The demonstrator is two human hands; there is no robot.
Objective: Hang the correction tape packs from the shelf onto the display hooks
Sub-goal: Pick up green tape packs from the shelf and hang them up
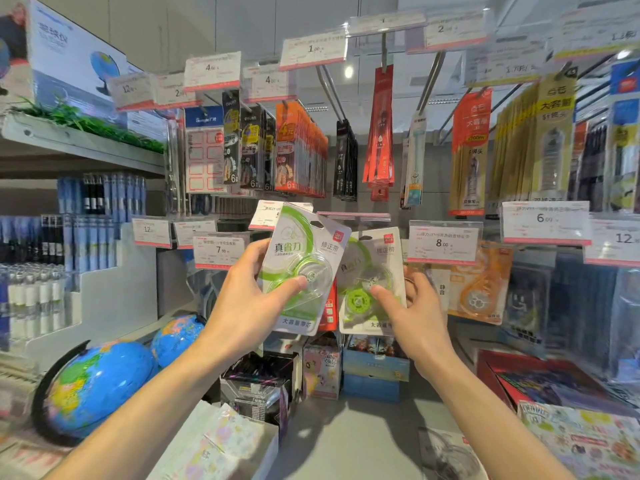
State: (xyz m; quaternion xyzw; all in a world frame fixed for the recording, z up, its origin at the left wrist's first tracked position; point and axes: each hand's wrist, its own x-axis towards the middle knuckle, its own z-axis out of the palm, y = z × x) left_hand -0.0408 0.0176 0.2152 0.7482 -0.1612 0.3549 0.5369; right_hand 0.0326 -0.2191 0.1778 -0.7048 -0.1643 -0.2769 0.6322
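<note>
My left hand (pixel 249 299) grips a green and white correction tape pack (pixel 301 258), thumb on its clear blister, tilted a little to the right. My right hand (pixel 412 306) holds a second green pack (pixel 367 282) beside it, thumb on the front and fingers behind. Both packs are raised in front of a display hook with a pink-edged label strip (pixel 353 215); whether either pack hangs on it I cannot tell. Orange correction tape packs (pixel 481 282) hang to the right under the 8.00 price tag (pixel 444 241).
Hooks above carry many hanging stationery packs (pixel 301 150). Two blue globes (pixel 100 382) stand at the lower left. Boxes (pixel 374 368) sit at the back of the grey shelf (pixel 346 441), with printed packs at its front left and right.
</note>
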